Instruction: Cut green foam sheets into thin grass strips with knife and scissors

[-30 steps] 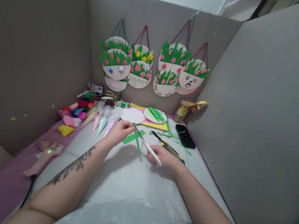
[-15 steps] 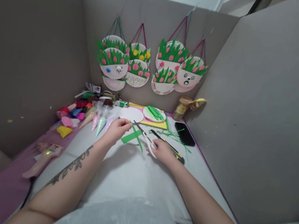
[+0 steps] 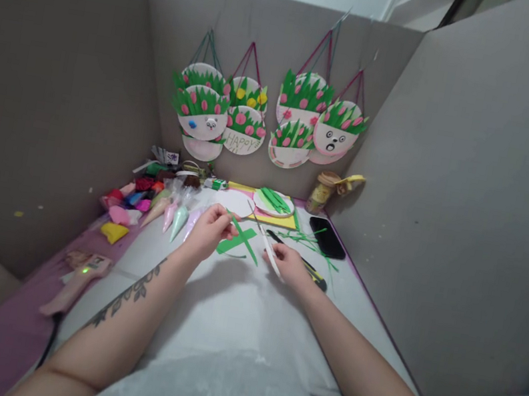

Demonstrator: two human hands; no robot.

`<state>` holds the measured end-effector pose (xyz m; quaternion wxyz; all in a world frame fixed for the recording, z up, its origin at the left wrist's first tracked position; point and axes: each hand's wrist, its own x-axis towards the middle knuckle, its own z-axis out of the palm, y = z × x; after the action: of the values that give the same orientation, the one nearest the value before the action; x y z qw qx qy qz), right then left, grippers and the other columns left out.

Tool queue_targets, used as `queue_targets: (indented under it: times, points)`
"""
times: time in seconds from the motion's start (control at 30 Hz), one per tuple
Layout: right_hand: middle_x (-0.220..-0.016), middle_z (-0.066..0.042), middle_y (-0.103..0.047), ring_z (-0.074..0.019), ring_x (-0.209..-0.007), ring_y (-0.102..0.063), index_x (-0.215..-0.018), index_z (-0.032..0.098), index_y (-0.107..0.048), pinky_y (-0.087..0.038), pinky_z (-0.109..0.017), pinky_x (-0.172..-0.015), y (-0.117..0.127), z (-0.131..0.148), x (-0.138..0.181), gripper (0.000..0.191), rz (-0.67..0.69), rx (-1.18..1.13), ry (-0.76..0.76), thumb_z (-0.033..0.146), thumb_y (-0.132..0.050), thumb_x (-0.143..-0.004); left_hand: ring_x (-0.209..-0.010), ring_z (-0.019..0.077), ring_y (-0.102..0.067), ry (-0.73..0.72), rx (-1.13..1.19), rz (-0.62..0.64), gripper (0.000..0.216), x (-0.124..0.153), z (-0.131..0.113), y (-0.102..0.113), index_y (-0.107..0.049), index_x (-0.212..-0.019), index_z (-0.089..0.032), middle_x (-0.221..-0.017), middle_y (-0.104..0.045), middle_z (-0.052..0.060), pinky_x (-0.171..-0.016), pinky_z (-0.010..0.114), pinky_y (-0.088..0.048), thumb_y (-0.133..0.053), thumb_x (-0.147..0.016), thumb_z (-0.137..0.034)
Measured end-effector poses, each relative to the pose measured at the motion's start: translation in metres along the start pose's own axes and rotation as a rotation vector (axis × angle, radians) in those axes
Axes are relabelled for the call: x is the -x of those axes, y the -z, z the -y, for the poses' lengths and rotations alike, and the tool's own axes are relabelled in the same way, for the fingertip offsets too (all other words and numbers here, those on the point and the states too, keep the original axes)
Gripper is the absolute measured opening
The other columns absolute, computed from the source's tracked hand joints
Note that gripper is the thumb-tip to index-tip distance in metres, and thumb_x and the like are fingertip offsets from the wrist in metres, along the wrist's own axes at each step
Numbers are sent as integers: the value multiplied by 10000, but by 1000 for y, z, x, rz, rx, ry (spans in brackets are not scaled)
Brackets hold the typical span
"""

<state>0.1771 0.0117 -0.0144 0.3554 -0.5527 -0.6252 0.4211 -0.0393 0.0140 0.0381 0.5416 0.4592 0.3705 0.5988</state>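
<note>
My left hand (image 3: 209, 229) pinches the end of a thin green paper strip (image 3: 245, 244) that slants down to the right. My right hand (image 3: 288, 262) is closed on white-handled scissors (image 3: 267, 247), whose blades point up and away beside the strip. A wider piece of green paper (image 3: 232, 245) lies on the white table under the strip. Both hands hover just above the table, a short gap apart.
Paper plates (image 3: 234, 203) and a plate of green strips (image 3: 274, 201) lie behind. A black phone (image 3: 327, 237), a yellow-black cutter (image 3: 306, 269), a jar (image 3: 319, 194), pastel cones (image 3: 180, 219), coloured clay (image 3: 129, 201) and a pink glue gun (image 3: 77, 279) surround them. Decorated plates (image 3: 202, 113) hang on cardboard walls.
The scissors have swung from lying low across the strip to pointing upward. My left hand has drawn the strip slightly up and left. My right hand has moved a little farther from me.
</note>
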Motion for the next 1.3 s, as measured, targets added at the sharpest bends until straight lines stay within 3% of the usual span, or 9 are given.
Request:
queue_targets:
  times: [0.2,0.4,0.67,0.87,0.93,1.0,1.13,1.3]
  points:
    - [-647,4,-565,-115,-557,-459,-758,158,-618,-350,-232,-502,0,-1,-1,387,23,-89,-1,500,-699,-596,-647,109,-678,24,42,5,328,3,-2,-3,-382,-794,-200,-876,-685,20,-565,203,-504,-663,-740,-360]
    - [-619,16,-533,-103,-539,-435,-738,157,-608,-340,-228,-499,-2,-7,-5,347,17,-75,5,471,-675,-605,-825,203,-704,28,106,38,409,4,-5,-4,-542,-818,-153,-903,-705,104,-707,295,-543,-642,-744,-543]
    - [-602,22,-523,-106,-536,-430,-741,162,-601,-341,-233,-500,-3,-5,-3,366,3,-64,-5,491,-689,-607,-658,118,-618,-56,-45,-135,379,-5,9,5,-537,-786,-162,-683,-622,-13,-638,235,-470,-792,-572,-343]
    - [-639,19,-537,-111,-560,-448,-739,170,-597,-349,-237,-514,-6,-4,-2,307,24,-60,26,448,-658,-623,-753,92,-588,-199,-3,-387,536,-12,13,10,-437,-913,-212,-1017,-572,15,-675,232,-475,-793,-513,-241]
    - [-647,19,-530,-108,-556,-449,-748,173,-583,-354,-237,-511,-7,-2,1,287,57,-120,26,420,-653,-620,-819,112,-609,-210,74,-387,606,-13,10,10,-420,-992,-232,-1097,-566,41,-713,251,-486,-799,-519,-245]
    - [-651,25,-517,-103,-543,-453,-765,179,-562,-372,-238,-509,-8,1,5,268,123,-201,13,379,-650,-611,-829,122,-620,-176,121,-333,609,-12,7,9,-447,-1023,-223,-1026,-596,38,-738,260,-489,-800,-529,-273]
    - [-715,10,-540,-120,-593,-528,-748,184,-533,-450,-262,-573,-9,8,14,232,300,-260,16,297,-654,-585,-720,100,-603,-100,141,-291,473,-10,6,8,-563,-924,-161,-739,-582,-24,-743,254,-494,-794,-547,-328]
    - [-731,6,-554,-126,-618,-554,-742,182,-529,-474,-271,-611,-8,17,21,232,435,-231,-27,223,-658,-555,-690,104,-606,-146,64,-295,381,-5,10,3,-601,-853,-149,-708,-601,-24,-729,271,-518,-781,-589,-357]
